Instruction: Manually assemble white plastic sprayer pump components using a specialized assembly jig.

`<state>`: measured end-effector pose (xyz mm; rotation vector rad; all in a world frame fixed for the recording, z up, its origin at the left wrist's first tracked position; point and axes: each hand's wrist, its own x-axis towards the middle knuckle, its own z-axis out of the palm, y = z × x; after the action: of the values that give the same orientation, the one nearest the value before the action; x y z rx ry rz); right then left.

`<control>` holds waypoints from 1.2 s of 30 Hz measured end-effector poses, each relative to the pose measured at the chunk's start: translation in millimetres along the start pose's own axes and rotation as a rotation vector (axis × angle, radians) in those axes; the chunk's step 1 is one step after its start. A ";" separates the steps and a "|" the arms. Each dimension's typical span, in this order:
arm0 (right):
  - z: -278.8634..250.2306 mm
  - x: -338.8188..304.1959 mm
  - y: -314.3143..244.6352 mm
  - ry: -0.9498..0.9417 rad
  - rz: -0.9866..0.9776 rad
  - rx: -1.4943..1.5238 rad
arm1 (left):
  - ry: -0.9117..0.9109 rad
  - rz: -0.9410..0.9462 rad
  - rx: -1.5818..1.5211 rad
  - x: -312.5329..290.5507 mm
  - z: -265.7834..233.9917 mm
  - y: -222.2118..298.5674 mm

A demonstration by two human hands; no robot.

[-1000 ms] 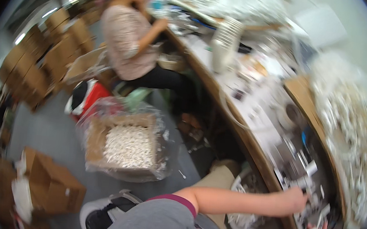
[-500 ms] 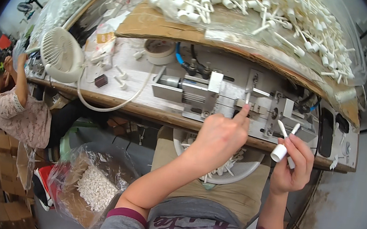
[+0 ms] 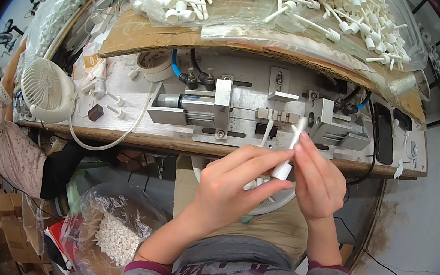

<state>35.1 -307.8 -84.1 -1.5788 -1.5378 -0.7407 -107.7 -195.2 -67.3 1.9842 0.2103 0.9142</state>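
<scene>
Both my hands are together in front of the bench edge. My left hand [image 3: 236, 181] has its thumb and fingers closed about the ribbed end of a white capped applicator [image 3: 282, 170]. My right hand [image 3: 319, 185] pinches white applicator pieces against it, their upper ends [image 3: 302, 124] pointing up; how many lie in its grip is partly hidden. A thin white stick [image 3: 268, 132] rises from behind my left fingers. Just beyond stands the metal clamping fixture, with its small centre block [image 3: 276, 116] between a left cylinder [image 3: 180, 102] and a right cylinder unit [image 3: 337, 124].
A heap of white applicators [image 3: 350, 16] lies on cardboard [image 3: 150, 35] above the bench. A fan [image 3: 47, 89], tape roll [image 3: 155, 64] and phone [image 3: 383, 133] are on the bench. A bowl [image 3: 278, 204] sits on my lap, a bag of white pieces [image 3: 117, 237] lower left. Another person [image 3: 16, 140] is at left.
My left hand has drawn back from the fixture's centre block to meet my right hand. My right hand has moved left, with the white pieces in it. The view has shifted.
</scene>
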 end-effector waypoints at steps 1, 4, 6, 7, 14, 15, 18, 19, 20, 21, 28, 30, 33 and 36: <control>0.5 -0.7 1.2 0.014 0.019 -0.008 | -0.006 0.018 0.084 -0.4 -0.8 -2.6; -3.3 -0.7 6.0 0.108 0.153 0.024 | -0.009 0.025 0.289 -0.4 0.0 -15.4; -10.3 -4.9 3.2 0.071 0.343 0.200 | -0.098 0.093 0.491 2.5 1.6 -28.3; -10.4 -3.0 3.2 0.078 0.319 0.249 | -0.144 0.127 0.592 3.7 2.5 -34.4; -12.5 -4.5 0.3 0.107 0.436 0.561 | -0.284 0.271 0.848 25.9 1.8 -36.4; -11.1 -5.6 0.1 0.126 0.450 0.588 | -0.289 0.264 0.842 26.7 1.1 -36.3; -16.6 -4.5 -0.6 0.032 0.470 0.575 | -0.307 0.250 0.831 26.9 -1.7 -35.4; -19.6 -3.2 -0.9 -0.025 0.472 0.556 | -0.314 0.249 0.832 27.1 -3.4 -34.7; -21.8 -1.7 -1.2 -0.079 0.472 0.493 | -0.321 0.248 0.834 27.7 -5.8 -33.6; -24.2 1.5 -2.2 -0.113 0.411 0.409 | -0.352 0.236 0.757 33.0 -10.2 -29.5; -12.0 -5.5 -4.9 -0.339 0.222 0.066 | -0.100 0.390 0.444 126.0 -21.7 -4.5; -4.3 -2.6 -4.4 -0.406 0.143 -0.006 | -0.032 0.397 0.412 159.0 -10.7 -7.4; 13.9 0.8 -3.3 -0.433 0.036 -0.080 | 0.016 0.395 0.386 197.0 19.3 -33.0; 21.2 4.5 -5.4 -0.465 0.018 -0.101 | -0.009 0.320 0.461 210.1 39.9 -50.3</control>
<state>27.8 -287.7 -90.4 -1.9339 -1.8316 -0.4632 78.6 -93.5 -10.7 2.4978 0.1044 1.1343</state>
